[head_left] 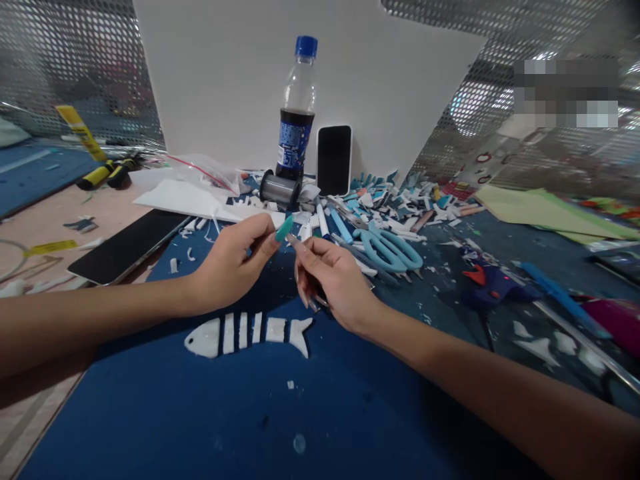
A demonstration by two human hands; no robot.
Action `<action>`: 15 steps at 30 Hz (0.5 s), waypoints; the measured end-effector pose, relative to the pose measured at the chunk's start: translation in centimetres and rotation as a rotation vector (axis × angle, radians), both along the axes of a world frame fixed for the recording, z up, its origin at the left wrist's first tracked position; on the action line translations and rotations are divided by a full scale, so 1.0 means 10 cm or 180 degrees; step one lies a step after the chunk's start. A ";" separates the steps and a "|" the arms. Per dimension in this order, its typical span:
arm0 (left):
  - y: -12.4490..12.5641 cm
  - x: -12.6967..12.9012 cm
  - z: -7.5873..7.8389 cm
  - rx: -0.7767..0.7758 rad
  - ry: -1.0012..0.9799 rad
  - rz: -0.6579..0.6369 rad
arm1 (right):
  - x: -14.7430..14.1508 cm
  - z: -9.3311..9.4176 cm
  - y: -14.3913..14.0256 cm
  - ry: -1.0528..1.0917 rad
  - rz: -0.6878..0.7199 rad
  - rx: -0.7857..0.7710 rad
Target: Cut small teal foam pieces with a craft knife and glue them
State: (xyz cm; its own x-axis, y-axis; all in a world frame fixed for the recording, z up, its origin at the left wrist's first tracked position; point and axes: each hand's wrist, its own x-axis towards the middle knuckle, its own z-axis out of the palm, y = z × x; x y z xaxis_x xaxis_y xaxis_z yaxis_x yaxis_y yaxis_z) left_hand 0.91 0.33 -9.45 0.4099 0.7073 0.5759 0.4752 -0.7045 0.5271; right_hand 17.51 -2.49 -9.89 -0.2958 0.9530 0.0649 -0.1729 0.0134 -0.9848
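Observation:
My left hand (240,257) pinches a small, glossy teal piece (284,229) between thumb and fingertips. Close beside it, the fingers of my right hand (333,277) are curled closed, with the fingertips meeting near the teal piece. Thin metallic glints show under the right fingers, but I cannot make out what they hold. Below both hands, a white fish figure (203,338) lies on the blue mat (240,413), split into separate strips between a head with a dark eye hole and a tail (301,337).
Behind the hands stand a cola bottle (295,143), a spool (280,189) and an upright black-screened device (334,160). Offcuts (385,200) and light-blue scissors (387,248) lie to the right, near a dark-blue glue gun (500,287). A phone (130,247) lies left.

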 end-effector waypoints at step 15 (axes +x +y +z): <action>0.14 0.01 -0.01 0.1274 0.2690 0.0202 | 0.00 0.01 0.03 0.0676 -0.0980 -0.0203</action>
State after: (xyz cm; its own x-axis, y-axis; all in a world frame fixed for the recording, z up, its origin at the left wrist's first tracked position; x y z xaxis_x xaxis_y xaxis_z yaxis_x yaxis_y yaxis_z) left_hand 0.98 1.77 -9.56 0.7710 0.5563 0.3100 0.6337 -0.7185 -0.2867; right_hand 17.56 -2.20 -9.78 0.0190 0.9993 0.0316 -0.3708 0.0364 -0.9280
